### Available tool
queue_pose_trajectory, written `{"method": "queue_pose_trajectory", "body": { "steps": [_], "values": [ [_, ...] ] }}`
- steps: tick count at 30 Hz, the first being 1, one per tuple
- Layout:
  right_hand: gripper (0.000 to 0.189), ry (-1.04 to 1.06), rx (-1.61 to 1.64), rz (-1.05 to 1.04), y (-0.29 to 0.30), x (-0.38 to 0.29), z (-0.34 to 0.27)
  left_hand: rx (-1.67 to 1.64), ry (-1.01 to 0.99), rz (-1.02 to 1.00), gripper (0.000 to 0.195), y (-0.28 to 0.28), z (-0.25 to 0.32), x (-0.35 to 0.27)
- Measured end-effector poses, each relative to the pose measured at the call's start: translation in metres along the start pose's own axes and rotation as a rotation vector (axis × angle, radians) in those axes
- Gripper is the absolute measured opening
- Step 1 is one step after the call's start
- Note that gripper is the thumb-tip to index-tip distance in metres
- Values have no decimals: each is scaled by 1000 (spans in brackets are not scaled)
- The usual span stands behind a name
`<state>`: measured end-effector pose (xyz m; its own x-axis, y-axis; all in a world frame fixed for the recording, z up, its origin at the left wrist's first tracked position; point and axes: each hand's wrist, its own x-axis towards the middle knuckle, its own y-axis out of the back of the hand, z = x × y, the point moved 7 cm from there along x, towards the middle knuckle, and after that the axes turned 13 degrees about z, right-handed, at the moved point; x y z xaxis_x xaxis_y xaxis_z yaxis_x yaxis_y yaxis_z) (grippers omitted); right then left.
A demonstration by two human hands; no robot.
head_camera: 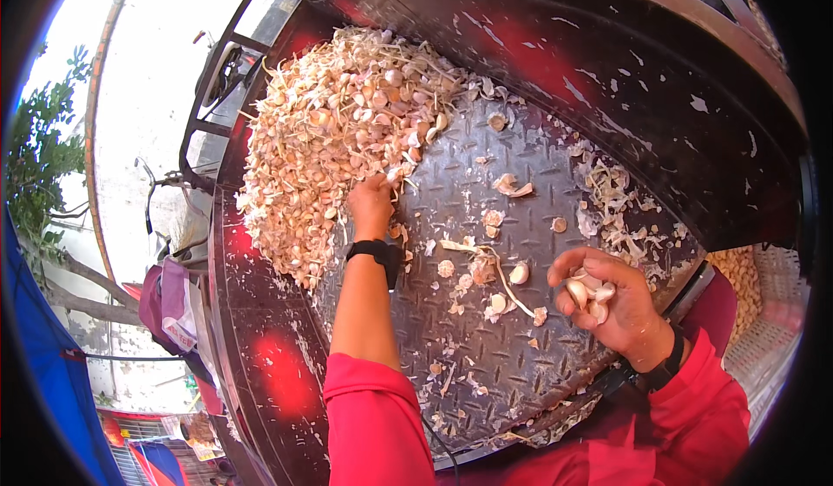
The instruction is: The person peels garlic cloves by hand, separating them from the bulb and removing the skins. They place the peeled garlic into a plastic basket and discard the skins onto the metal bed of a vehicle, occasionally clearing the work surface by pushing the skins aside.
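Observation:
My left hand (pixel 371 207), with a black band at the wrist, reaches to the near edge of a heap of garlic cloves (pixel 338 121). Its fingertips meet pale garlic pieces there; whether they grip one is hidden. In my right hand (pixel 612 307), cupped with curled fingers above the metal bed's near right side, lie several garlic cloves (pixel 591 294). On the diamond-plate bed (pixel 449 180) between the hands are a loose clove (pixel 518 273), a dry garlic stalk (pixel 507 284) and cut root ends (pixel 446 268).
Dark metal side walls (pixel 553 50) enclose the bed. Papery garlic skins (pixel 612 199) gather along the right wall. At the far right, a white plastic crate (pixel 768 336) contains cloves. Left of the bed stand a black tubular rail (pixel 189 128) and a purple cloth (pixel 166 297).

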<state>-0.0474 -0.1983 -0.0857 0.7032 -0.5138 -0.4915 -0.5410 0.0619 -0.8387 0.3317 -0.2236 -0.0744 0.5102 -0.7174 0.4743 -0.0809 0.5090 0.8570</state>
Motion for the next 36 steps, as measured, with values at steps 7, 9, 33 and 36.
{"method": "queue_pose_trajectory", "body": {
  "steps": [7, 9, 33, 36],
  "values": [
    [20, 63, -247, 51, 1, -3, 2, -429, -7, -300, 29, 62, 121, -99],
    [24, 108, -295, 94, 1, -4, 5, -511, -175, -309, 34, 87, 168, -129],
    [29, 57, -484, -81, -9, -8, 15, -576, -125, 59, 14, 147, 223, -175],
    [32, 24, -518, -90, -10, -11, 17, -514, -76, -13, 15, 143, 215, -178]
  ]
}}
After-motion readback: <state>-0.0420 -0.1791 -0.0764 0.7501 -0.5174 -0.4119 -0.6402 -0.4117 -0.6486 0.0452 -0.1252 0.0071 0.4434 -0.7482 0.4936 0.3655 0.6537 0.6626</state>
